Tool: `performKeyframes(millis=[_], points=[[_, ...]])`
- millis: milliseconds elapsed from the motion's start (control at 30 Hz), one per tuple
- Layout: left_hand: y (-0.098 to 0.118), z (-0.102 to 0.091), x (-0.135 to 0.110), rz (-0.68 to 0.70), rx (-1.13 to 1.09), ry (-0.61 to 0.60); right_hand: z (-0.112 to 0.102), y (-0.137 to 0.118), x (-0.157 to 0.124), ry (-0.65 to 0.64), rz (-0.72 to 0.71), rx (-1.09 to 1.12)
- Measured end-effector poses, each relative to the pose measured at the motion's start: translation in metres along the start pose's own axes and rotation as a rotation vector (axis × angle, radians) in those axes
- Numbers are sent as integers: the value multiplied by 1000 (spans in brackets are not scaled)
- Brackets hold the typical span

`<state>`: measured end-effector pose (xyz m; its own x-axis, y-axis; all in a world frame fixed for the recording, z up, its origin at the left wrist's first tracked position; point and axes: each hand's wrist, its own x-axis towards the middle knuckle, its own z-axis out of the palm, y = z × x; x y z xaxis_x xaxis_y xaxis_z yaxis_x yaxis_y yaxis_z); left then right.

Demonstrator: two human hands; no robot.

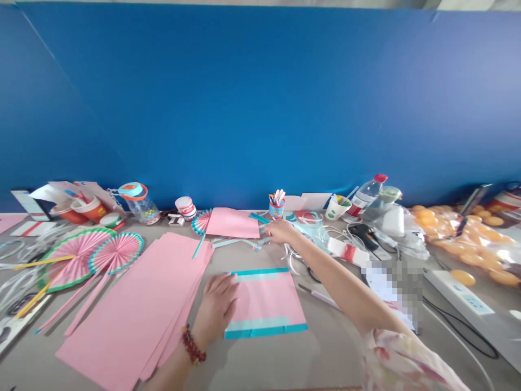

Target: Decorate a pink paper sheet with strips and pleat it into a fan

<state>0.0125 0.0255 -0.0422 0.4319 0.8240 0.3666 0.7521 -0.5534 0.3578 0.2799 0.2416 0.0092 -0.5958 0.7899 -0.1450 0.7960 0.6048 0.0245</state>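
Note:
My left hand (218, 303) lies flat, fingers extended, at the left edge of a pink paper sheet (264, 298) with teal strips along its far and near edges. Stretched forward, my right hand (280, 232) has its fingers curled down by the far paper scraps. Just beyond its fingertips lie teal paper strips (259, 218), beside a smaller pink sheet (233, 222). What the right fingertips pinch, if anything, is too small to make out. A stack of large pink sheets (134, 304) spreads to the left of my left hand.
Pleated paper fans (116, 253) lie at the left. A pen cup (276, 208) and a red-capped bottle (368, 195) stand along the blue partition (260, 108). A pale-handled craft knife (321, 296), a power strip (464, 296) and bagged orange balls (459, 239) are at the right.

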Motion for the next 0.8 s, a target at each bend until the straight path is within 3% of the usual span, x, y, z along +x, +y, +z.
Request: performKeyframes(millis=[167, 567, 667, 800], points=[[5, -4, 1, 5, 10, -64, 2, 0, -5, 5, -15, 8], [4, -10, 2, -11, -59, 41, -2, 2, -18, 11, -197, 94], [-6, -23, 23, 15, -20, 22, -3, 2, -17, 22, -202, 125], [-34, -34, 86, 10, 185, 58, -3, 0, -15, 20, -190, 159]])
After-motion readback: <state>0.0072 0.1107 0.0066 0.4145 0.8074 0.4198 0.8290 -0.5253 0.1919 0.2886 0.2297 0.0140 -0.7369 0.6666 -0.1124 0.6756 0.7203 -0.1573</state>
